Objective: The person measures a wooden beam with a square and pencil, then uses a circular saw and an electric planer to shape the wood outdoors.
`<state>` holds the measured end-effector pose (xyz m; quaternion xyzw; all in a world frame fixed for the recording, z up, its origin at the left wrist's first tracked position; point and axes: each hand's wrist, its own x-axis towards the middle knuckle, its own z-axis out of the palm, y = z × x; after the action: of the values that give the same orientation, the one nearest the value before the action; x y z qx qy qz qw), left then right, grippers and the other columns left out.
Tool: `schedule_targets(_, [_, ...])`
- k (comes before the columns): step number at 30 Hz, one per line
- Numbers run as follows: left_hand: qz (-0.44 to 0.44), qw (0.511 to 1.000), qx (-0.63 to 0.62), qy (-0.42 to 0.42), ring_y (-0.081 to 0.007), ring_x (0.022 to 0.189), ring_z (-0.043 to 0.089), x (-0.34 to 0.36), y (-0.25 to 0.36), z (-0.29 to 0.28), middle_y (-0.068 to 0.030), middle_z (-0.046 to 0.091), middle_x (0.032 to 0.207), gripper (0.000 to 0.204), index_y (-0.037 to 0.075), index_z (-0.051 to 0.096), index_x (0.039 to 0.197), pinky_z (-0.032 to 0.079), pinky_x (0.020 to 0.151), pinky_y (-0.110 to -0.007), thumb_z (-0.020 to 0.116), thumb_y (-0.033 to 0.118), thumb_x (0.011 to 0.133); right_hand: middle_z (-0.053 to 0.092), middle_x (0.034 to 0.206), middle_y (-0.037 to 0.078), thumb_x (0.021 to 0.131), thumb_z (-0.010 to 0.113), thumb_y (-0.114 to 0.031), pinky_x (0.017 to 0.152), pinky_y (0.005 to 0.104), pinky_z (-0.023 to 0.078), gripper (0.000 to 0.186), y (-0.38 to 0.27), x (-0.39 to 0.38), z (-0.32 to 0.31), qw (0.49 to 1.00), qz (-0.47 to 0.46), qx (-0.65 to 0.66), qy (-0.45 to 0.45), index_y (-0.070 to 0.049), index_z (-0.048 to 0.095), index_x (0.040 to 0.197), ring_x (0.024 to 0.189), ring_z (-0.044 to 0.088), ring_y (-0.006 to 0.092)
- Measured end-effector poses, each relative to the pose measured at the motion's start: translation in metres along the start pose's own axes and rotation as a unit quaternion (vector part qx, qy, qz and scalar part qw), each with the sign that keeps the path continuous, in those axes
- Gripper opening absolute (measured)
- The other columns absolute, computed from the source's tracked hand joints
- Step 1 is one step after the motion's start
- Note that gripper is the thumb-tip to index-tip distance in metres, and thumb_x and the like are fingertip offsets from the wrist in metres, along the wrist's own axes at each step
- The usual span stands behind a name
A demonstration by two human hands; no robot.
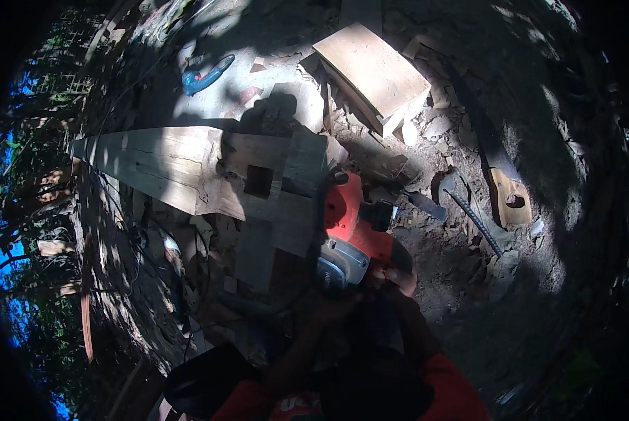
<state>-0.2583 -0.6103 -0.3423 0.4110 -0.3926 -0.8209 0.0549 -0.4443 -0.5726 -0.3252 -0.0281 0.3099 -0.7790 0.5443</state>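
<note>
A red and grey electric planer (349,221) is held in front of me, tilted, close to the right end of a large timber piece (178,165) with a square hole cut through it. My right hand (401,281) is closed around the black rear handle of the planer. My left hand (332,307) is in deep shade at the planer's lower end, and its fingers cannot be made out. Below the timber, more flat wooden pieces (255,256) lie in shadow.
A pale wooden block (374,67) stands at the far side. A blue power tool (206,77) lies far left. On the right are a wooden-handled saw (511,200), a ribbed metal rod (477,216) and a flat blade-like tool (425,205). Wood chips litter the ground.
</note>
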Motion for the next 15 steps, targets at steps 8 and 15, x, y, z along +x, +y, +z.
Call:
schedule_targets(8, [0.003, 0.999, 0.042, 0.035, -0.0135, 0.088, 0.06, 0.036, 0.009, -0.005, -0.0036, 0.064, 0.096, 0.024, 0.002, 0.062, 0.112, 0.049, 0.08, -0.029, 0.061, 0.019, 0.095, 0.056, 0.064, 0.01, 0.081, 0.065, -0.021, 0.051, 0.0327, 0.044, 0.039, -0.019, 0.039, 0.006, 0.993, -0.04, 0.044, -0.103, 0.011, 0.06, 0.103, 0.053, 0.054, 0.0177])
schedule_targets(15, [0.056, 0.989, -0.12, -0.06, -0.0126, 0.088, 0.062, 0.045, 0.059, 0.047, -0.0026, 0.065, 0.097, 0.033, 0.001, 0.06, 0.114, 0.047, 0.079, -0.028, 0.061, 0.028, 0.096, 0.046, 0.064, 0.002, 0.085, 0.058, -0.032, 0.058, 0.0338, 0.044, 0.042, -0.054, 0.033, 0.014, 0.996, -0.047, 0.062, -0.046, -0.002, 0.054, 0.114, 0.054, 0.047, 0.0156])
